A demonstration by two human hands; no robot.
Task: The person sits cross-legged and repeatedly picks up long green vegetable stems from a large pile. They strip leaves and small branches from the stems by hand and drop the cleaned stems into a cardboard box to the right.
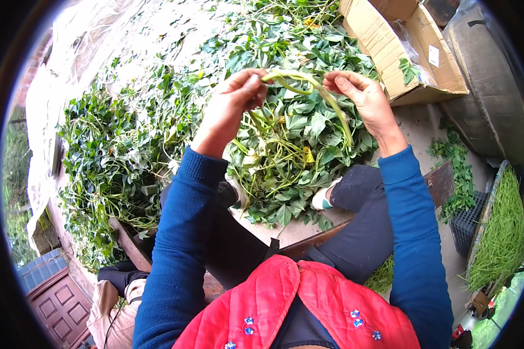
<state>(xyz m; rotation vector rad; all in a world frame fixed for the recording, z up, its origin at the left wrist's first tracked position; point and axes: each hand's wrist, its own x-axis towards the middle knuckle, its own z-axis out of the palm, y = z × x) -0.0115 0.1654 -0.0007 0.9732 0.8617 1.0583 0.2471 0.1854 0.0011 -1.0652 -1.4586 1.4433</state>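
A bunch of long green vine stems (pixel 297 74) is stretched in an arc between my hands, above a heap of leafy vines. My left hand (pixel 241 93) closes its fingers and thumb round the left end of the stems. At the other side, my right hand (pixel 361 96) pinches with thumb and forefinger beside the bend, where one length hangs down toward the heap. The exact contact of the right fingertips is hard to make out. Cut leafy vines (pixel 297 134) lie below, between my feet, with pale stalks and a few yellow leaves among them.
More vines (pixel 116 128) spread across the ground ahead and left. An open cardboard box (pixel 384 52) stands at the far right, near a large grey container (pixel 489 81). To the right are a black crate (pixel 471 218) and a flat basket of thin green stems (pixel 501 232). Another person (pixel 119 308) sits at lower left.
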